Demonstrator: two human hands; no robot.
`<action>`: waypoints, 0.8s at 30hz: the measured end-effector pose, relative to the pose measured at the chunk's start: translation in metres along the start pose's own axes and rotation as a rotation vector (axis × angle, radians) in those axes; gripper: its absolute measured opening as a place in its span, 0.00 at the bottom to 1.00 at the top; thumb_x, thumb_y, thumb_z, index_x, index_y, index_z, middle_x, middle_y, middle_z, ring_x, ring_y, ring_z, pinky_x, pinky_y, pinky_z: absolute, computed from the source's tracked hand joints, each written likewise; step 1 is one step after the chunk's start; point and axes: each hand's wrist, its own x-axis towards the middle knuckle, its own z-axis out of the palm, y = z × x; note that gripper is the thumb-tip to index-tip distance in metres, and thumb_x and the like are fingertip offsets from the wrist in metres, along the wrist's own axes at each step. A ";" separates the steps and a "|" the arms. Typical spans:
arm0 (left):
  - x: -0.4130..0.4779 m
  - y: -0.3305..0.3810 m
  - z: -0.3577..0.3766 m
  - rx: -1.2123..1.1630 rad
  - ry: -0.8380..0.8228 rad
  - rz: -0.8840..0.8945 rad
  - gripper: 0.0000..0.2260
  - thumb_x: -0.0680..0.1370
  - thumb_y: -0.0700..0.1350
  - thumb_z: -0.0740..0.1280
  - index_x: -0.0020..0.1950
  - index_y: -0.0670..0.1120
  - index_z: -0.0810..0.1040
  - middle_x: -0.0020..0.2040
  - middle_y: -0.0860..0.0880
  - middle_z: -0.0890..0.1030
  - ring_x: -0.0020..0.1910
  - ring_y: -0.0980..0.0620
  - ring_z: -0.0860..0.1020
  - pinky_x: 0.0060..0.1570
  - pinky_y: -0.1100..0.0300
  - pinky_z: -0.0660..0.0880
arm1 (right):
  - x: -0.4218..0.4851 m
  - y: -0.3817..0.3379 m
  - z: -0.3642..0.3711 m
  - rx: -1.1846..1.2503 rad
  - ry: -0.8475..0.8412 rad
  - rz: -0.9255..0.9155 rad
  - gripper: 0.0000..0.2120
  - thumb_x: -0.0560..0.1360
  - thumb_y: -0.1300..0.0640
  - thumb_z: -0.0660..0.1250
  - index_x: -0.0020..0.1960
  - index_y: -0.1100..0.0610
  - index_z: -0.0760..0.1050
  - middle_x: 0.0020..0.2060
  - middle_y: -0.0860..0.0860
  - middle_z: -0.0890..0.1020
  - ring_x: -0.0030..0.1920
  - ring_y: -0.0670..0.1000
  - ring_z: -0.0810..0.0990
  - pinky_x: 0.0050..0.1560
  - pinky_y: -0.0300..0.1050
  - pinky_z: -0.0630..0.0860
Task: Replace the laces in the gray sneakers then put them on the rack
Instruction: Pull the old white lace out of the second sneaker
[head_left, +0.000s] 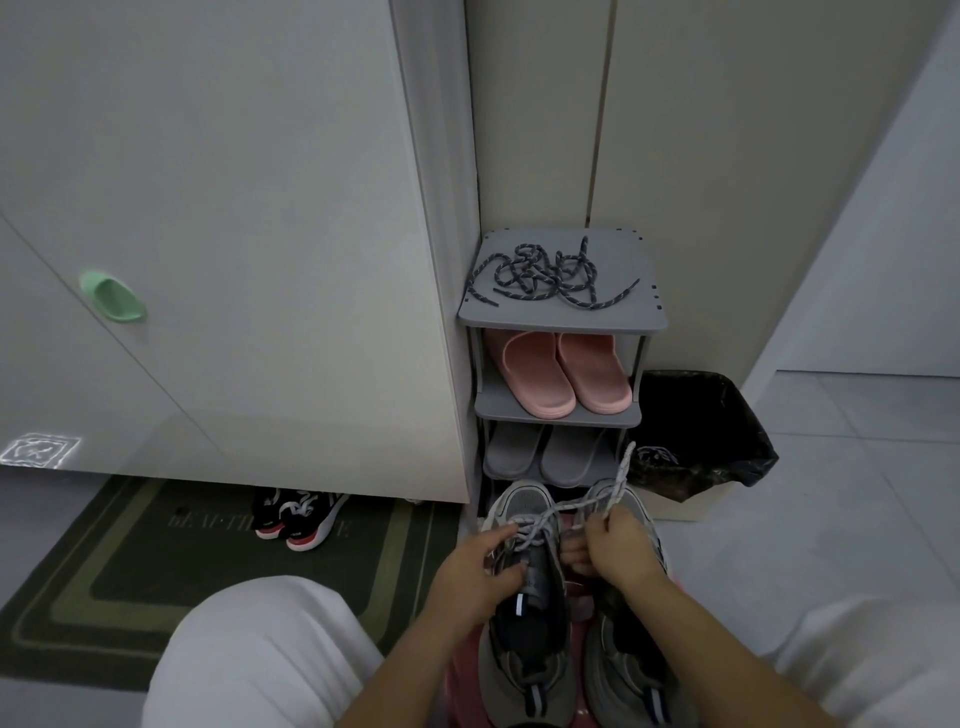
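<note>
I'm threading the pale lace through the gray sneaker, right grip pinching its end, left grip holding the upper; next eyelet probably needs careful aiming.

Rack: tangled dark laces laid on top shelf; pink slippers set on second, gray slippers on third. Floor: green mat spread left, black-red sneakers placed on it.

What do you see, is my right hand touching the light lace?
Touching. The head view shows the right hand pinching the light lace, which runs out from its curled fingers toward the gray sneaker.
</note>
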 end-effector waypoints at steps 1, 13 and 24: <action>0.000 0.000 0.000 0.001 -0.005 -0.003 0.23 0.74 0.48 0.70 0.68 0.56 0.72 0.60 0.56 0.72 0.57 0.60 0.72 0.55 0.70 0.66 | 0.000 0.000 -0.001 0.019 0.003 -0.006 0.08 0.81 0.63 0.54 0.43 0.64 0.64 0.29 0.52 0.73 0.28 0.46 0.73 0.20 0.29 0.69; 0.012 0.016 -0.003 0.083 0.081 -0.048 0.06 0.79 0.46 0.63 0.50 0.45 0.78 0.49 0.49 0.81 0.48 0.52 0.78 0.49 0.60 0.73 | 0.006 -0.002 0.004 -0.485 0.055 -0.520 0.12 0.79 0.56 0.60 0.59 0.52 0.77 0.54 0.49 0.77 0.55 0.50 0.75 0.51 0.41 0.71; 0.020 0.026 -0.011 0.332 0.045 -0.064 0.11 0.79 0.45 0.60 0.36 0.50 0.65 0.48 0.44 0.79 0.48 0.46 0.77 0.42 0.59 0.69 | 0.023 -0.005 -0.005 -0.961 0.056 -0.828 0.14 0.57 0.42 0.76 0.31 0.47 0.74 0.28 0.44 0.78 0.34 0.45 0.78 0.39 0.39 0.74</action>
